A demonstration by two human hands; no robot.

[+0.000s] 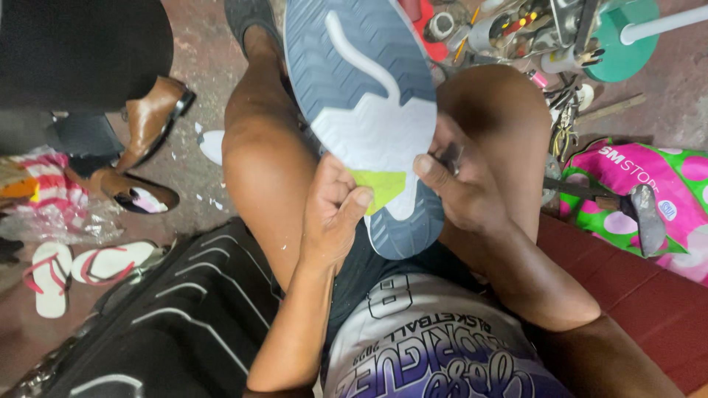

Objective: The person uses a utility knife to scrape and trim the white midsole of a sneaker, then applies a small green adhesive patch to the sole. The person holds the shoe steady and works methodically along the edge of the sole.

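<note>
At the far left, brown shoes (151, 118) are seen on the floor (199, 59). In the middle, a shoe sole (365, 110) is held up over the knees. The left hand (333, 214) is curled around its near edge. The right hand (461, 188) is pinched on the right edge, with a small dark tool (451, 156). The sole looks light and bendy, best held by its edges.
</note>
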